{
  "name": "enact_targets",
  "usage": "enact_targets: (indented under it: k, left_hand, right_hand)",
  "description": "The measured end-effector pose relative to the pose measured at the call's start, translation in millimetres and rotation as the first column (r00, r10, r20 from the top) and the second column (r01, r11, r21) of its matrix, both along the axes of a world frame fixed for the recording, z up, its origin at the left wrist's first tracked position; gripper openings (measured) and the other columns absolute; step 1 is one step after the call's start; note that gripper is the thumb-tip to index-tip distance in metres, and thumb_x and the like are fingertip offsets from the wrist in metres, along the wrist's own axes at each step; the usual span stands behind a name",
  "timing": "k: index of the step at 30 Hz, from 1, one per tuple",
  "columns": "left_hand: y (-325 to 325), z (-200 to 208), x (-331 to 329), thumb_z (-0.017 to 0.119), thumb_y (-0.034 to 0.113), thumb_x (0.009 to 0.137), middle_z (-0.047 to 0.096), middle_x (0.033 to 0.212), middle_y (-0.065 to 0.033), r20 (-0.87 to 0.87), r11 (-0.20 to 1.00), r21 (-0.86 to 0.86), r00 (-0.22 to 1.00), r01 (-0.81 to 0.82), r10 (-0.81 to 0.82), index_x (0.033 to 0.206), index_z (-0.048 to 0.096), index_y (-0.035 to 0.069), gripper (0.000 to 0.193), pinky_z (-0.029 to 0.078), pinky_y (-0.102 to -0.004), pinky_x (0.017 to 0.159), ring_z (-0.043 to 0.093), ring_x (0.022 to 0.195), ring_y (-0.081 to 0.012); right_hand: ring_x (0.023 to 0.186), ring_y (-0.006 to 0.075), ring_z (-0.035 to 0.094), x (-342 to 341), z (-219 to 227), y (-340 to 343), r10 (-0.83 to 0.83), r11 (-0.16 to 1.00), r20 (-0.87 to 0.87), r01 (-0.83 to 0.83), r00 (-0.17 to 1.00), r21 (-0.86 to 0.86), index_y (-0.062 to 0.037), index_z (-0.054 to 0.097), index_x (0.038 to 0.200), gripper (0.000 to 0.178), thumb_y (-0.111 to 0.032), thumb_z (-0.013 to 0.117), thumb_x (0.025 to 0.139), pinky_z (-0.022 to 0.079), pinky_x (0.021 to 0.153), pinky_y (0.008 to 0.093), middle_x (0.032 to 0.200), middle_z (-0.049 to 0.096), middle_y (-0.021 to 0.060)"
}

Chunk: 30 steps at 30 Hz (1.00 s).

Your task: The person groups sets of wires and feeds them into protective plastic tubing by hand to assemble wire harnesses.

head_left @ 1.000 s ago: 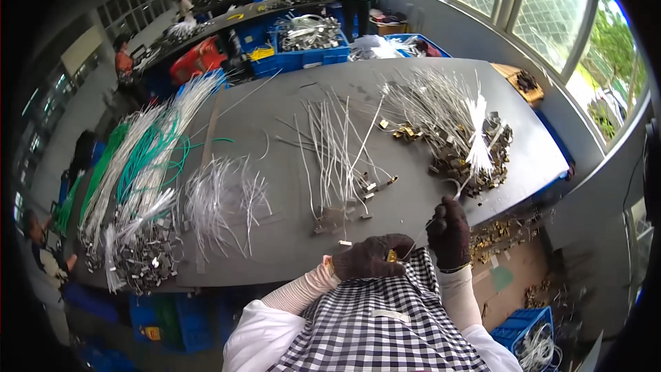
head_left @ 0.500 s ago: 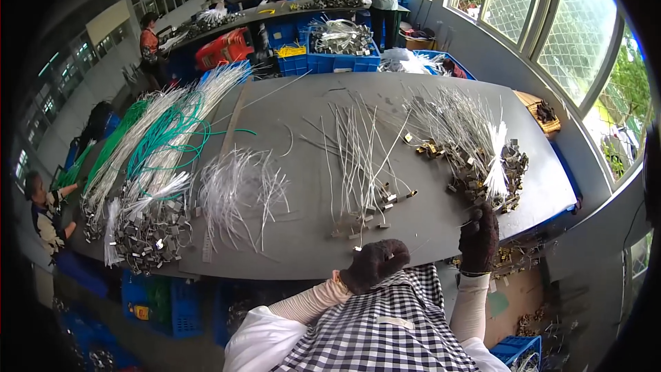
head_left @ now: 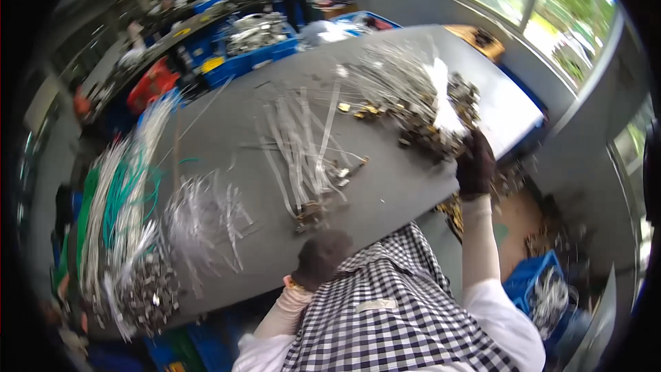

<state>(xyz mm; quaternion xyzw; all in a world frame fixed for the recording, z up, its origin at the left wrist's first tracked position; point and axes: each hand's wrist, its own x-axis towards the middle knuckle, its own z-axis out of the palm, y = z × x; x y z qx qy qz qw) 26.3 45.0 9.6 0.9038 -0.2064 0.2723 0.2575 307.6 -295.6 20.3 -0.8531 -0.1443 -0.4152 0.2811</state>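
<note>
My left hand (head_left: 325, 258), in a dark glove, hovers at the table's front edge before my checked apron; motion blurs its fingers. Nearest to it is a loose group of thin pale wires (head_left: 296, 145) with small metal blocks (head_left: 313, 215) at their near ends. My right hand (head_left: 475, 165), also dark-gloved, reaches to the near side of a heap of silvery wires (head_left: 392, 69) with brass and dark metal ends (head_left: 420, 131). A bundle of white strips (head_left: 442, 97) lies on that heap, just beyond the right fingers. Whether those fingers hold anything is hidden.
On the grey table (head_left: 372, 214), a tangle of clear strips (head_left: 203, 224) lies left of centre. Further left are long white wires with green cords (head_left: 124, 200) and metal blocks (head_left: 148, 300). Blue crates (head_left: 258, 52) stand beyond; another crate (head_left: 533, 282) is at lower right.
The view has swung to the right and blurred. My right hand has moved forward to the metal ends of the heap. My left hand stays near the table's front edge.
</note>
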Motion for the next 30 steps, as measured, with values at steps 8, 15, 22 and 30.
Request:
enact_targets:
  k: [8, 15, 22, 30]
  left_hand:
    - [13, 30, -25, 0.063, 0.009, 0.091, 0.060, 0.072, -0.0087, -0.543, 0.817, -0.464, 0.839, -0.343, 0.044, 0.090, 0.070, 0.002, 0.009, 0.043, -0.0343, 0.057, 0.057, 0.062, -0.0207]
    - [30, 8, -29, 0.057, 0.013, 0.093, 0.060, 0.071, -0.0072, -0.348, 0.962, -0.155, 0.924, -0.223, 0.158, 0.090, 0.071, 0.003, 0.017, 0.039, -0.0324, 0.053, 0.054, 0.060, -0.0165]
    - [33, 11, -31, 0.059, 0.014, 0.092, 0.058, 0.068, -0.0055, -0.492, 0.903, -0.313, 0.863, -0.295, 0.111, 0.088, 0.070, 0.001, 0.017, 0.040, -0.0320, 0.055, 0.053, 0.059, -0.0148]
    - [40, -10, -32, 0.063, 0.018, 0.094, 0.047, 0.061, 0.0068, -0.631, 0.753, -0.486, 0.774, -0.444, 0.049, 0.089, 0.070, 0.004, 0.017, 0.027, -0.0237, 0.047, 0.038, 0.051, -0.0034]
  right_hand:
    - [0.083, 0.0173, 0.067, 32, 43, 5, 0.638, 0.143, 0.059, -0.193, 0.768, 0.971, -0.0020, 0.059, 0.128, 0.036, -0.023, 0.062, 0.099, 0.056, 0.074, 0.0300, 0.099, 0.071, 0.0086]
    - [0.102, 0.0330, 0.068, 42, 50, -11, 0.591, -0.146, 0.163, -0.094, 0.790, 0.985, -0.0028, 0.050, 0.135, 0.041, -0.023, 0.058, 0.101, 0.058, 0.087, 0.0426, 0.119, 0.067, 0.0193]
    - [0.098, 0.0349, 0.070, 42, 53, -20, 0.602, -0.118, 0.138, -0.084, 0.786, 0.989, 0.0015, 0.055, 0.126, 0.034, -0.022, 0.056, 0.101, 0.060, 0.084, 0.0435, 0.114, 0.068, 0.0231]
    - [0.102, 0.0328, 0.068, 45, 40, -28, 0.636, -0.174, 0.190, -0.101, 0.748, 0.980, 0.0017, 0.053, 0.129, 0.035, -0.019, 0.058, 0.101, 0.058, 0.086, 0.0435, 0.117, 0.067, 0.0207]
